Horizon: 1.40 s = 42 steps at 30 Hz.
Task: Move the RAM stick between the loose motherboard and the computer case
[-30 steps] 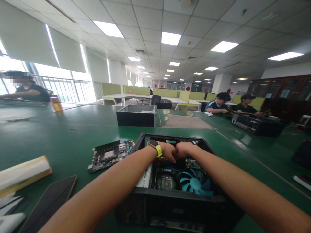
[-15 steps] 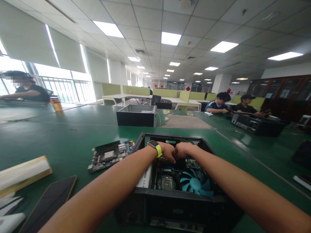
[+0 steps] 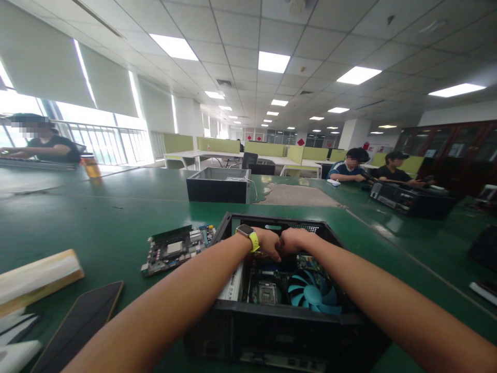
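An open black computer case (image 3: 233, 326) lies on the green table in front of me, with a blue fan (image 3: 314, 295) and a bare CPU socket (image 3: 265, 293) inside. My left hand (image 3: 269, 242), with a yellow-strapped watch on the wrist, and my right hand (image 3: 292, 240) are both closed and pressed together over the far part of the case's inside. What their fingers grip is hidden.
A loose motherboard (image 3: 176, 248) lies left of the case. A dark phone (image 3: 77, 326) and a tan box (image 3: 34, 280) sit at the near left. Another open case (image 3: 219, 187) stands further back. Other people sit at the left and right tables.
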### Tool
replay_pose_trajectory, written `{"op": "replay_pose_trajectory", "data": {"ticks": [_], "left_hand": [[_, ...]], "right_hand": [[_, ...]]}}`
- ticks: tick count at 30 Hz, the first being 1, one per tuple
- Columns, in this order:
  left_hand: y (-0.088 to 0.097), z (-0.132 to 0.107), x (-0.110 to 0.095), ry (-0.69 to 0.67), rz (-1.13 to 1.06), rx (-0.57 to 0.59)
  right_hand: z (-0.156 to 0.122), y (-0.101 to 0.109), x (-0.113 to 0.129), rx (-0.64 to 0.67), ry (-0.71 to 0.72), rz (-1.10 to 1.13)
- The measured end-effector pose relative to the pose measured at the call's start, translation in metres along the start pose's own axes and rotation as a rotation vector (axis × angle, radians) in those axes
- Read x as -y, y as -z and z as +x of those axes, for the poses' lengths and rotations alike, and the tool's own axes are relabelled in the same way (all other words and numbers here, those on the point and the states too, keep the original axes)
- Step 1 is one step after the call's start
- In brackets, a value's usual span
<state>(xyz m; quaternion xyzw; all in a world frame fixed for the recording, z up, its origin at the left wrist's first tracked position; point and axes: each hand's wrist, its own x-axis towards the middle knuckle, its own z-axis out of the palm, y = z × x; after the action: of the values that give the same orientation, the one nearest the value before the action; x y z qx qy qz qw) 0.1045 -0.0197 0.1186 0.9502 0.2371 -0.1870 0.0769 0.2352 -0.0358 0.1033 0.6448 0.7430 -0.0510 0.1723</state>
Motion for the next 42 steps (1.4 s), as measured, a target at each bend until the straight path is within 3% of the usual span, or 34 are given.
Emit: {"op": "replay_pose_trajectory", "data": {"ticks": [42], "left_hand": [[-0.0017, 0.0015, 0.0027, -0.009, -0.02, -0.018]], "right_hand": [[-0.0037, 0.0025, 0.0008, 0.007, -0.001, 0.008]]}}
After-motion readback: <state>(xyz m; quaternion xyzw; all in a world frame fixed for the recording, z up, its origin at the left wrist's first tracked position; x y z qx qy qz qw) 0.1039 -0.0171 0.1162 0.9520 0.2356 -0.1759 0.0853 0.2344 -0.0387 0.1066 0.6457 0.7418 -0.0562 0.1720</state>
